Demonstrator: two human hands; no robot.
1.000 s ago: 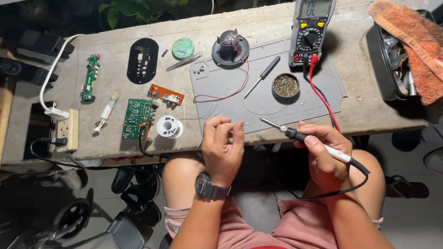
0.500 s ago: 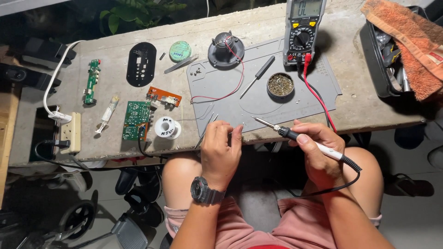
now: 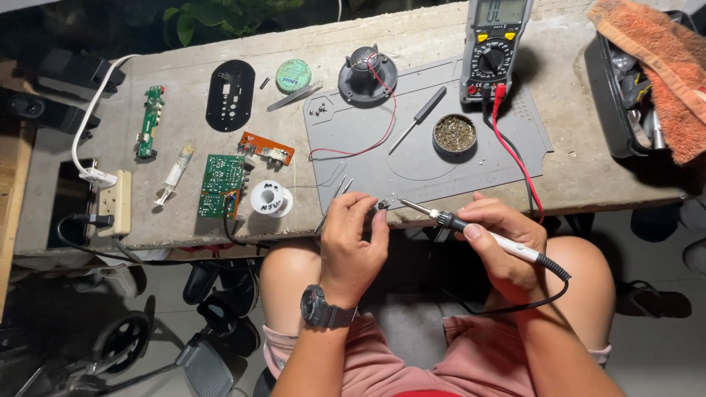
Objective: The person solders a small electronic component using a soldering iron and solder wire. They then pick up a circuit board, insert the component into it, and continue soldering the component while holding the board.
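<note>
head view looks down on a concrete workbench point(image 3: 220, 44) with a grey silicone work mat point(image 3: 426, 158) at its near edge. the left hand point(image 3: 353, 242) pinches a tiny metal part point(image 3: 384, 204) between thumb and fingertips, right over the mat's front edge; what the part is, i cannot tell. the right hand point(image 3: 500, 239) is wrapped around a soldering iron point(image 3: 478, 229), whose tip points left and sits just beside the part. tweezers point(image 3: 332, 200) lie just left of the left hand's fingers. a solder spool point(image 3: 271, 198) and a green circuit board point(image 3: 218, 184) sit further left. on the mat, a tin of brass wool point(image 3: 454, 134), a small screwdriver point(image 3: 419, 129) and a red wire point(image 3: 360, 147) running up to a black speaker point(image 3: 366, 73). a multimeter point(image 3: 494, 48) stands at the top right, its red lead trailing down past the right hand.
</note>
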